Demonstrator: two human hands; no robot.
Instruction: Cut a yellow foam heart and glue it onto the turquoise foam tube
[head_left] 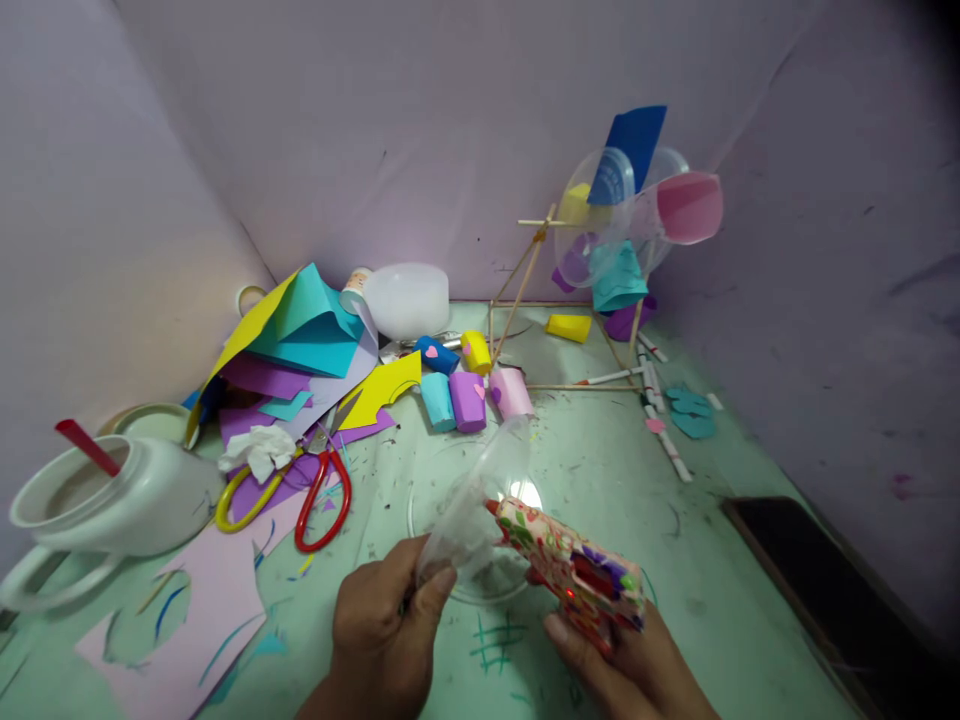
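Note:
A clear plastic lid (487, 490) is pinched at its near edge by my left hand (394, 620), which tilts it up off the table. My right hand (626, 660) is wrapped round the handle of a flower-patterned hot glue gun (566, 555). A small red light glows on the gun's side. Its orange tip points left, close to the lid's face; whether the two touch I cannot tell. Under the lid, a round clear disc (499, 580) lies on the green tabletop. Small coloured cups stand behind, among them a purple one (469, 402) and a pink one (511, 393).
A stick-framed wheel (596, 235) with coloured cups stands at the back right. Scissors with red handles (324, 500), coloured foam sheets (311, 345) and a white jug (150, 495) crowd the left. A dark phone (817, 590) lies at right; walls rise around the table.

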